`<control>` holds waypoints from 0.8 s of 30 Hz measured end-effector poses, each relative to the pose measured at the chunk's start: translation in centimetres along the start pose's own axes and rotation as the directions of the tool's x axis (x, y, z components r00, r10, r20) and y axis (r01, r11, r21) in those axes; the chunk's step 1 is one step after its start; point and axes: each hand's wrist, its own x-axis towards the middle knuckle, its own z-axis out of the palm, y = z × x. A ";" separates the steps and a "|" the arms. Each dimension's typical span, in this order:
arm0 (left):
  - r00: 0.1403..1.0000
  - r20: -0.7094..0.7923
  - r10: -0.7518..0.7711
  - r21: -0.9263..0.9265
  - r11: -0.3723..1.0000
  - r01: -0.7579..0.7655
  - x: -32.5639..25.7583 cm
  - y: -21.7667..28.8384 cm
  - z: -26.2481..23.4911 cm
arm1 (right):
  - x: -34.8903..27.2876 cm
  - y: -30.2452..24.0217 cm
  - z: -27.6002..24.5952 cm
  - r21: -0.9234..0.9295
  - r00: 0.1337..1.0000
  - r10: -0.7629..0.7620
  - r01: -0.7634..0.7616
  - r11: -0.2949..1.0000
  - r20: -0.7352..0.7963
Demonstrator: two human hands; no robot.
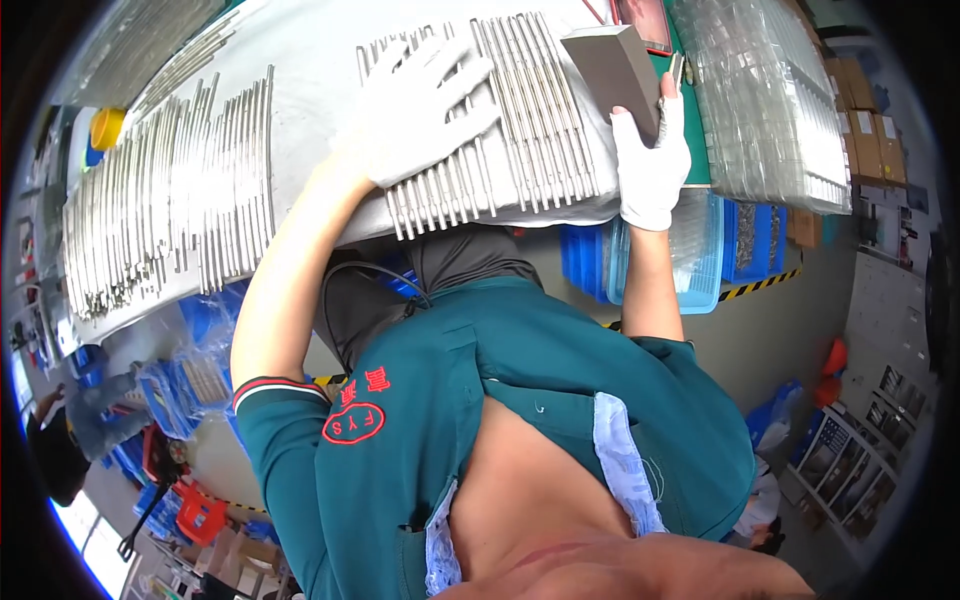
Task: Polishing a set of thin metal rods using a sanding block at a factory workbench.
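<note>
My left hand [425, 112], in a white glove, lies flat with fingers spread over a row of thin metal rods [440, 190]. Beside it, to the right, a second row of stepped metal rods [535, 110] is laid side by side. My right hand [652, 165], gloved with bare tips at thumb and a finger, grips a dark grey-brown rectangular block [625, 75] at the table's right end. The block is tilted, and its lighter end face points away from me. Some of the right fingers are hidden behind it.
More metal rods [170, 190] lie in long rows on the left of the white-covered table [310, 110]. Clear plastic trays [765, 100] are stacked at the right. Blue bins [750, 240] and a light blue basket [700, 270] stand below the table's right edge. A yellow round container [106, 128] is far left.
</note>
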 end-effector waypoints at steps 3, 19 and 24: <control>0.999 0.048 0.009 -0.008 1.000 -0.008 -1.4 -0.7 -1.2 | 0.0 0.2 -0.1 0.007 1.000 -0.008 0.008 1.000 -0.008; 0.991 -0.131 -0.003 -0.080 0.997 -0.008 6.7 5.2 1.9 | -0.8 1.6 0.1 0.026 0.966 -0.192 0.199 0.980 -0.173; 0.998 0.056 0.037 -0.087 0.996 -0.032 6.1 4.6 1.9 | -0.7 1.0 0.0 0.047 0.977 -0.147 0.156 0.987 -0.153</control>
